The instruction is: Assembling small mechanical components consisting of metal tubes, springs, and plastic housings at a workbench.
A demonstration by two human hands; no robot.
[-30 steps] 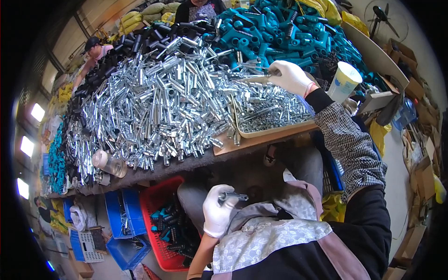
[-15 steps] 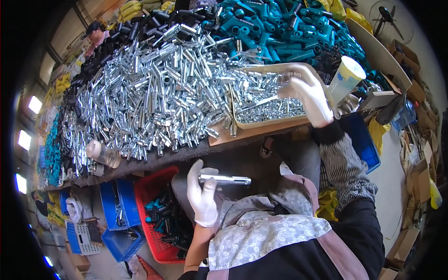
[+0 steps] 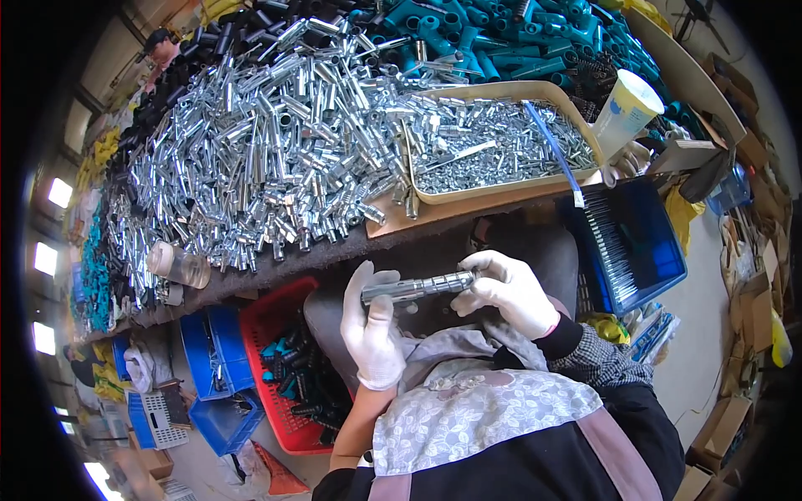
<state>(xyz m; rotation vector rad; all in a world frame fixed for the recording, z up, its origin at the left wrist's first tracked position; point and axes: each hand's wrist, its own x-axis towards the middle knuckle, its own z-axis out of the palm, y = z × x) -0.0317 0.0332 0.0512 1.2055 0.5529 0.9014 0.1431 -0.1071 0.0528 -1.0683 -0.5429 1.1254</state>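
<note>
Both my hands wear white gloves and meet over my lap below the table edge. My left hand [image 3: 373, 326] grips the left end of a short silver metal tube [image 3: 415, 288] held level. My right hand [image 3: 508, 290] closes on the tube's right end. On the table above lies a big heap of shiny metal tubes [image 3: 259, 159]. To its right stands a tan tray [image 3: 501, 189] filled with small metal parts.
Teal plastic fittings [image 3: 493, 42] and black parts [image 3: 209, 50] pile at the table's far side. A white paper cup [image 3: 622, 113] stands right of the tray. A red crate [image 3: 280, 367] and blue crates [image 3: 209, 367] sit below left; a blue bin [image 3: 635, 242] right. A clear jar [image 3: 177, 265] lies at the edge.
My right hand left the tray on the table and came down to my lap, now gripping the right end of the tube that my left hand holds. The view shifted slightly.
</note>
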